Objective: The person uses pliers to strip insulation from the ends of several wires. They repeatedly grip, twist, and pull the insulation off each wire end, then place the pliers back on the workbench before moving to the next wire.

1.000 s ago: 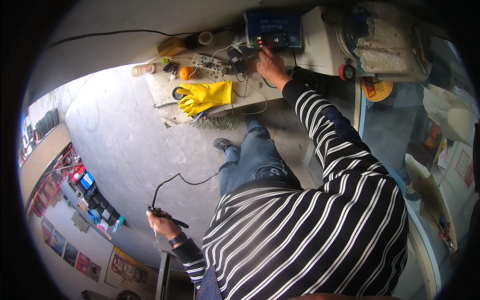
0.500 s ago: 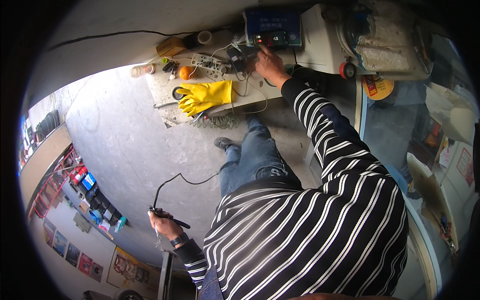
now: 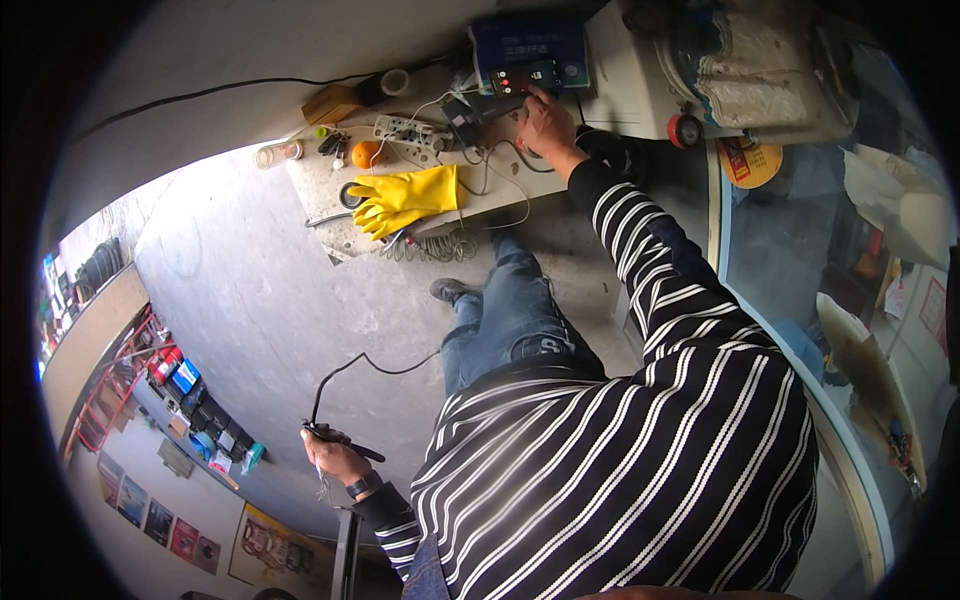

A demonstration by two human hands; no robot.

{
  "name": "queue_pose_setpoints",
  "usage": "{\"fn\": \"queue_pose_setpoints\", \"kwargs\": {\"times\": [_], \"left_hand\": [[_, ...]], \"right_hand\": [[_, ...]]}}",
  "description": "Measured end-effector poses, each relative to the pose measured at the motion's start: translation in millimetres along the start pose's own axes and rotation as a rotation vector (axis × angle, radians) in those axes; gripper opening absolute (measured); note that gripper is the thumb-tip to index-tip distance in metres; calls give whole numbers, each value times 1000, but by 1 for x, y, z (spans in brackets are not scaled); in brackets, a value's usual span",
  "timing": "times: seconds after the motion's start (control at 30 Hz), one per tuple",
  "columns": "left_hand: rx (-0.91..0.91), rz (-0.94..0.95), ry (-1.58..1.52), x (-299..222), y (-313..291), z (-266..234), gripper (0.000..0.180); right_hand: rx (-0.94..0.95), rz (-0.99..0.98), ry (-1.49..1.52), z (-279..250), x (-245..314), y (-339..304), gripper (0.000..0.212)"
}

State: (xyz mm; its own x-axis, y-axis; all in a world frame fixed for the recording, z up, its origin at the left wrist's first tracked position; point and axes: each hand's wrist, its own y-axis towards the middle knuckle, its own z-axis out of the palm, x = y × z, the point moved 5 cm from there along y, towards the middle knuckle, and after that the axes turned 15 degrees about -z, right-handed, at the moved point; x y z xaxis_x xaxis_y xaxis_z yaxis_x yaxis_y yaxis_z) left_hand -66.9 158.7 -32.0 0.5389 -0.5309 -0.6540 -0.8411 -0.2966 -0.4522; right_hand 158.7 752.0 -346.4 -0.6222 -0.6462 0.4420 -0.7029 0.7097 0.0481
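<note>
The phone (image 3: pixel 528 77), its screen lit, was propped on the crowded table (image 3: pixel 320 190) against a blue package (image 3: pixel 530 45). The right hand (image 3: pixel 546 127) was extended to it, with the index finger directed at the lower part of the phone and the other fingers bent inward. Whether the screen was actually touched, or anything was enclosed by the bent fingers, could not be told.

By the left hand (image 3: pixel 338 458), held low and well apart from the table, a dark-handled tool (image 3: pixel 362 449) was grasped, the fingers closed around it. A black cable (image 3: pixel 319 390) was seen to rise from this hand and bend toward the thigh, while pale strands (image 3: pixel 323 488) were left hanging below it. The exact kind of tool was obscured by the grip.

The step in hand was judged to be operation of the phone by one fingertip, the tool being merely held aside. For a further touch, a small, light motion of the index finger was judged to be required, with the phone left undisturbed on its support and the white cord (image 3: pixel 525 200) kept from being snagged by the sleeve (image 3: pixel 640 235).
</note>
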Motion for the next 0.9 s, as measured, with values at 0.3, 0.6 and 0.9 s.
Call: {"fn": "queue_pose_setpoints", "kwargs": {"times": [0.3,0.6,0.9], "left_hand": [[17,25,12,-1,-1,4,45],[0,13,22,-3,-4,0,45],[10,15,17,-3,-4,1,45]], "right_hand": [[80,-107,22,6,3,3,28],[51,-27,2,13,-1,3,29],[4,-82,-25,1,-20,7,29]]}}
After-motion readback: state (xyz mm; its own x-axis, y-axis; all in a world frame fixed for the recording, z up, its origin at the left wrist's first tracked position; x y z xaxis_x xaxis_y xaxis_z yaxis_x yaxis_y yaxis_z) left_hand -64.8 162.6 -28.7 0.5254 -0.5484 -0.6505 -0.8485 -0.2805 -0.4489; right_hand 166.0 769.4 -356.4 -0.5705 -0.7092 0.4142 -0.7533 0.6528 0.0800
